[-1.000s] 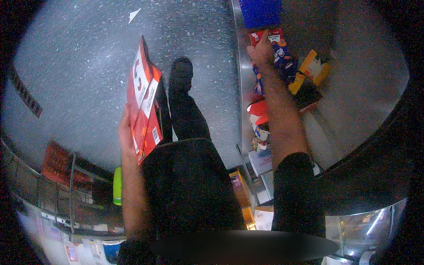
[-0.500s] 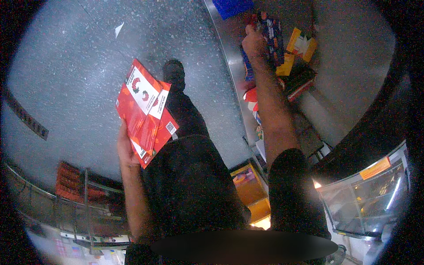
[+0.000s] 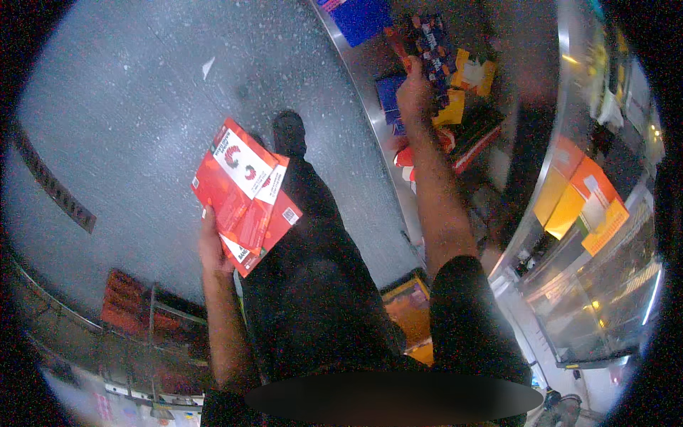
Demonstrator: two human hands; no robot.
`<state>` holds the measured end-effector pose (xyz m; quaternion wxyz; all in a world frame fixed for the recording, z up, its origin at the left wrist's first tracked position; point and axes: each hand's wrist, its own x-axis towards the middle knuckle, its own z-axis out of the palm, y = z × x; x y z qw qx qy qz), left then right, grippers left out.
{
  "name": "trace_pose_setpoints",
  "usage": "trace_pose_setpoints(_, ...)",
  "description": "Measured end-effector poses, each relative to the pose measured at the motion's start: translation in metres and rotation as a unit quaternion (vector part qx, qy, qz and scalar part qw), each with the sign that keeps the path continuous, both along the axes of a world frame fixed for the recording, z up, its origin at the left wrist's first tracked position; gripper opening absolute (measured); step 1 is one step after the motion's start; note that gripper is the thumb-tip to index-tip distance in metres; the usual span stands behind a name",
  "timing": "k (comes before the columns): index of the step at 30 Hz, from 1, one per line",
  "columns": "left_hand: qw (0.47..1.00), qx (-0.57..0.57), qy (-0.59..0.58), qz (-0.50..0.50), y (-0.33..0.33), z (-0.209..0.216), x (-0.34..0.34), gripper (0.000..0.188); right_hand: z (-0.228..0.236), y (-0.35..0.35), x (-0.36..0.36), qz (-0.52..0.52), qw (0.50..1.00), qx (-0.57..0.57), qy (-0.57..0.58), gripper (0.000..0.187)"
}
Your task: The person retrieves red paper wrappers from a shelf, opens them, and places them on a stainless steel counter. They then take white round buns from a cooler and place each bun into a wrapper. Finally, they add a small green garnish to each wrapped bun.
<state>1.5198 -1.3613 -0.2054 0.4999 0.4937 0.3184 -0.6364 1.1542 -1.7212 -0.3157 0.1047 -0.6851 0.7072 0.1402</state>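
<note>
My left hand (image 3: 213, 245) is closed on flat red printed packs (image 3: 235, 206) with white panels. They overlap like a fan and are held in front of my dark trousers. Over the metal surface on the right, my right hand (image 3: 415, 89) is closed, with a thin reddish piece (image 3: 396, 44) sticking out past its fingers; blur hides its kind. Close to that hand lie a dark blue patterned pack (image 3: 432, 43), a blue pack (image 3: 390, 96) and a yellow pack (image 3: 450, 108). A red and white item (image 3: 404, 158) lies beside my right forearm.
A bright blue box (image 3: 359, 21) sits at the far end of the metal surface. Orange and yellow packs (image 3: 587, 196) rest at the right by a glass-fronted case (image 3: 594, 313). The grey speckled floor (image 3: 128, 142) has a white scrap (image 3: 208, 67). An orange box (image 3: 409, 313) stands below.
The view has shifted right, bringing the orange and yellow packs into sight. My right hand has drawn back slightly, and a reddish piece now shows at its fingers. My left hand keeps its packs.
</note>
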Motion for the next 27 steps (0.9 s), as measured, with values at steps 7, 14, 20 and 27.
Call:
trace_pose_setpoints(7, 0.974, -0.093, -0.184, -0.097, -0.014, 0.064, 0.001, 0.056, 0.099, 0.121, 0.045, 0.053, 0.918, -0.187, -0.345, 0.037)
trace_pose_setpoints(14, 0.932, -0.155, -0.269, -0.185, -0.050, 0.184, 0.022, 0.049, 0.333, 0.300, 0.044, -0.158, 0.928, 0.021, -0.338, 0.032)
trace_pose_setpoints(20, 0.844, -0.329, -0.218, -0.363, -0.096, 0.270, 0.007, 0.043, 0.470, 0.367, 0.019, -0.123, 0.944, 0.045, -0.301, 0.033)
trace_pose_setpoints(27, 0.601, -0.443, -0.261, -0.612, -0.227, 0.241, -0.177, 0.048, 0.526, 0.353, -0.042, -0.163, 0.952, 0.141, -0.217, 0.056)
